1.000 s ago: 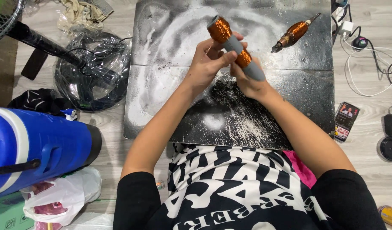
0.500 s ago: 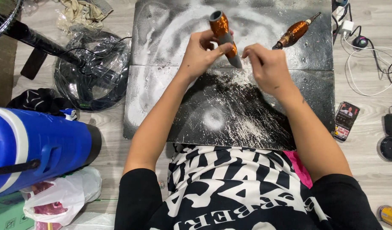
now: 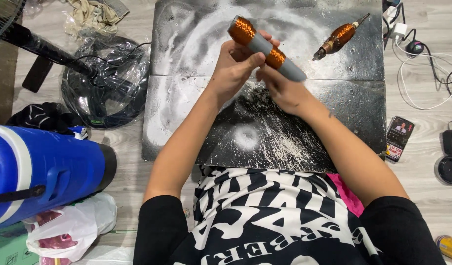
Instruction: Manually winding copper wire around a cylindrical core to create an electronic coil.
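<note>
At nine o'clock in the head view lies a big blue plastic drum with a white band and a black end (image 3: pixel 37 172), on its side on the pale wood-look floor (image 3: pixel 125 147); below it, near seven o'clock, sits a white plastic bag with something red inside (image 3: pixel 69 230). Toward ten o'clock stands the round black base of a floor fan wrapped in clear plastic (image 3: pixel 105 81), its dark pole running off to the upper left edge. The middle is filled by a dark metal work plate dusted with white powder (image 3: pixel 196 113). Above its centre, at twelve o'clock, the left hand (image 3: pixel 233 68) is closed around a grey rod wound with two bands of copper wire (image 3: pixel 265 46), fingers and thumb pinching it between the coils; the rod slants from upper left to lower right. The right hand (image 3: pixel 280 91) sits just under the rod's lower grey end, its fingers curled and touching it, though whether they fully grip it cannot be told. At one o'clock a second copper-wound spindle with a thin pointed tip (image 3: pixel 338 38) rests alone on the plate, well apart from both hands. At three o'clock a smartphone with a lit screen (image 3: pixel 398 137) lies on the floor just off the plate's edge, below loops of white cable (image 3: pixel 427 73).
</note>
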